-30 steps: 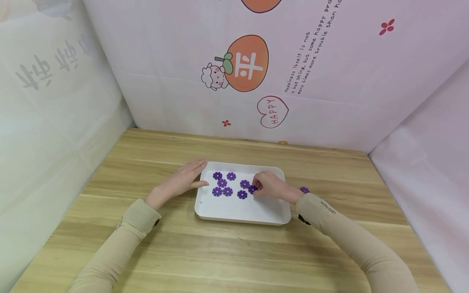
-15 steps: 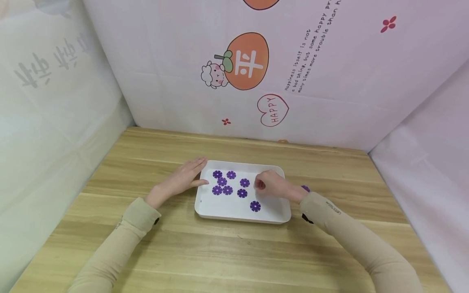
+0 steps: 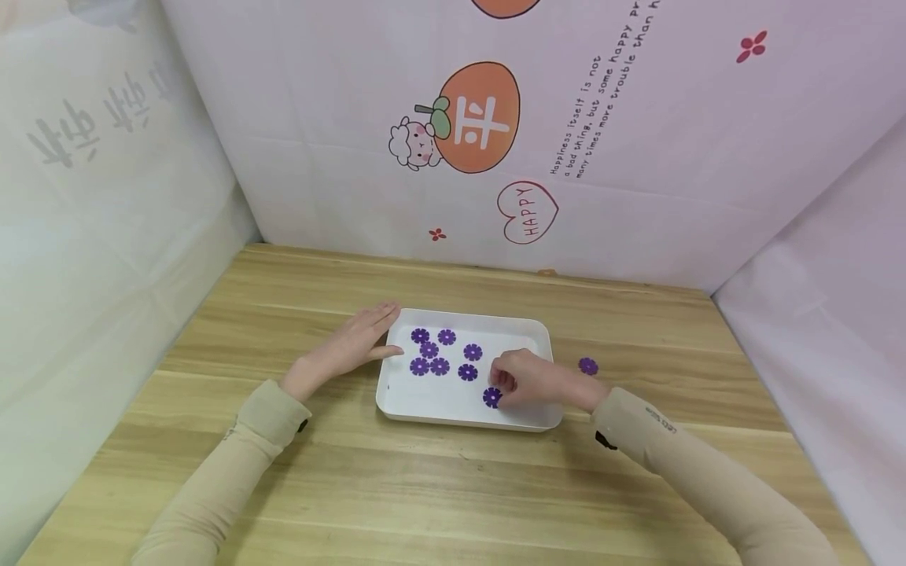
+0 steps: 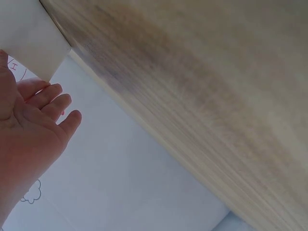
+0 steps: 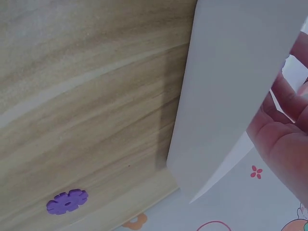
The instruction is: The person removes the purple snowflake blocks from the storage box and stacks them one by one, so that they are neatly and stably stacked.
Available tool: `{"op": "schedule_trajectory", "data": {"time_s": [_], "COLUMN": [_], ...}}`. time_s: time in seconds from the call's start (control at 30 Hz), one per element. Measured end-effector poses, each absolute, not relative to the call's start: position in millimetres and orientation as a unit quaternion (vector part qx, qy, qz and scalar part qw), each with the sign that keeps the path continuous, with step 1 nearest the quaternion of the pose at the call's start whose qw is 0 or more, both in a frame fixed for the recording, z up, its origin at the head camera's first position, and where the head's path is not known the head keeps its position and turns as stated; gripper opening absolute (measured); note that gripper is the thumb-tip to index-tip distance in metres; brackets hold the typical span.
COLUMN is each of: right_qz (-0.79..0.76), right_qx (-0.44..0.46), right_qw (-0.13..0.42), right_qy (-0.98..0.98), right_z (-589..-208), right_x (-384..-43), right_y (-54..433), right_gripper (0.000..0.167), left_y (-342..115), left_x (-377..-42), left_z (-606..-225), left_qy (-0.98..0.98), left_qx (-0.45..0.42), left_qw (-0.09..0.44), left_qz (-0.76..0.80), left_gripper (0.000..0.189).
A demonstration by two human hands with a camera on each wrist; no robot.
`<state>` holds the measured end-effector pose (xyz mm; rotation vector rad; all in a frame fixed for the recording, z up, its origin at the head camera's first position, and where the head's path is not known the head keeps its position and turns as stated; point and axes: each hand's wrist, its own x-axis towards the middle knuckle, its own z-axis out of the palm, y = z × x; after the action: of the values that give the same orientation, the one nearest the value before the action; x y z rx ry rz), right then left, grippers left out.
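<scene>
A white tray (image 3: 439, 409) holds several purple notched interlocking discs, one of them a disc (image 3: 446, 337) near the back rim. My left hand (image 3: 354, 343) lies at the tray's left end, fingers extended at the back corner and thumb over the rim. The left wrist view shows that hand (image 4: 33, 108) against the tray's outer corner. Inside the tray, toward its right side, my right hand (image 3: 527, 377) has curled fingers, with thumb and fingertips at the right edge of a purple disc (image 3: 491, 398). In the right wrist view the tray wall partly hides the right hand (image 5: 284, 120).
Another purple disc (image 3: 588, 366) lies on the wooden table (image 3: 453, 495) to the right of the tray, near the right forearm. White printed sheets (image 3: 340, 157) stand along the back and both sides of the table.
The purple disc at my right fingertips first came away from them, landing nearer the tray's front. My right hand has since moved toward the front and reached it. The left hand stays still.
</scene>
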<state>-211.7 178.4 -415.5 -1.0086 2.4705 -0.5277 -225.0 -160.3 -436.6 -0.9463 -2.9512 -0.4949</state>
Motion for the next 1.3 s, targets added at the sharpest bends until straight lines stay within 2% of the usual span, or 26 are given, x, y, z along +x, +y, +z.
{"op": "schedule_trajectory", "data": {"time_s": [0.53,1.07,1.3], "right_qz": [-0.177,-0.192,-0.206], "right_qx": [-0.356,-0.354,-0.362], "right_qw": [0.186,0.171,0.148], "right_qy": [0.899,0.899,0.897], "right_z": [-420.0,-428.2,-417.7], "right_x": [-208.1,-211.0,-214.2], "right_y": [181.0,181.8,190.6], "right_gripper": [0.015,0.017,0.017], "left_y": [-160.6,-160.7,-160.7], "left_x": [-225.8,-226.4,-226.6], "left_z": [-440.3,-439.8,-440.1], "left_qy": [-0.941,-0.941,-0.941], "left_qx": [-0.3,-0.302,-0.302], "left_qw": [-0.001,0.004,0.004], "left_qz": [-0.156,-0.154,-0.154], "left_gripper": [0.082,0.082,0.082]}}
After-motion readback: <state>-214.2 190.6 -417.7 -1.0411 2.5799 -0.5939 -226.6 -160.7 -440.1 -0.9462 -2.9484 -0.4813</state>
